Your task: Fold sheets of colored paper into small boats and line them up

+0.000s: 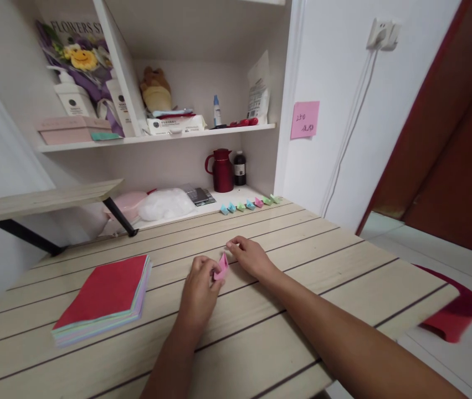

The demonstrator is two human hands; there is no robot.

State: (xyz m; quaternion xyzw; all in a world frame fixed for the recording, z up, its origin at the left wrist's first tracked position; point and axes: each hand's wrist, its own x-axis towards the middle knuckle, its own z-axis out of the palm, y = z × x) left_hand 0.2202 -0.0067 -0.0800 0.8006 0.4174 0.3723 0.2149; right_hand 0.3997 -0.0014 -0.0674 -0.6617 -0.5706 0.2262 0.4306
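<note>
A small folded piece of pink paper (221,267) stands on the wooden table (311,260), pinched between both hands. My left hand (200,289) curls its fingers onto the paper's left side. My right hand (250,256) closes on its right side, fingers bent. To the left lies a stack of coloured paper sheets (105,296) with a red sheet on top. Along the table's far edge stands a row of several small folded paper shapes (249,205) in blue, green and pink.
Behind the table is a white shelf unit (157,136) holding a dark red jug (221,169), a dark bottle (240,168), a white bag (165,203), boxes and bottles. A pink note (304,119) sticks to the wall. A red mat (454,313) lies on the floor right.
</note>
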